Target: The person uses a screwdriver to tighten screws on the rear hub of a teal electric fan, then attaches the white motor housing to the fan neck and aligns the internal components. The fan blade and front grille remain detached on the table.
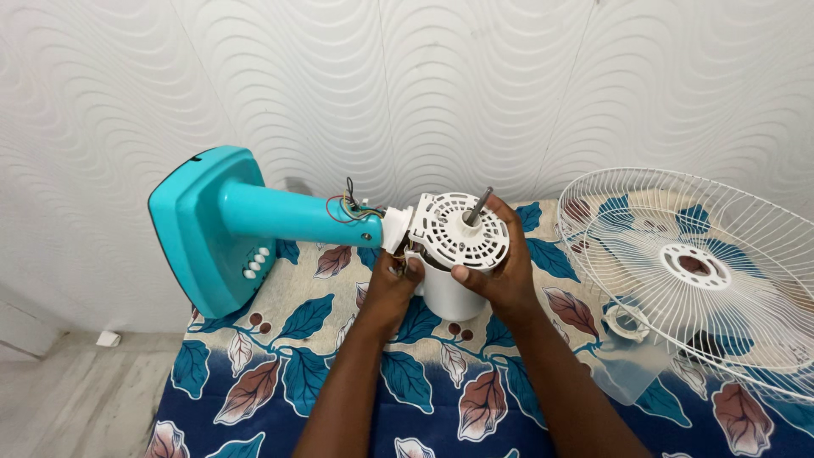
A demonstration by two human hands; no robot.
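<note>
White wavy wall behind, leaf-print cloth below. Right hand (500, 263) clasps the white fan motor (454, 242), shaft up; left hand (392, 284) pinches beneath its neck joint, likely at a fastener. Next: steadying, turning carefully. Teal stand (246, 220) juts leftward.

Both forearms extended forward; left hand (392, 284) curled, seemingly pinching; right hand (500, 263) cupped, fingers wrapped.

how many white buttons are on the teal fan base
4 white buttons sit in a slanted row on the face of the teal base, left of the left hand. The base's far sides are hidden, so there may be more.
</note>
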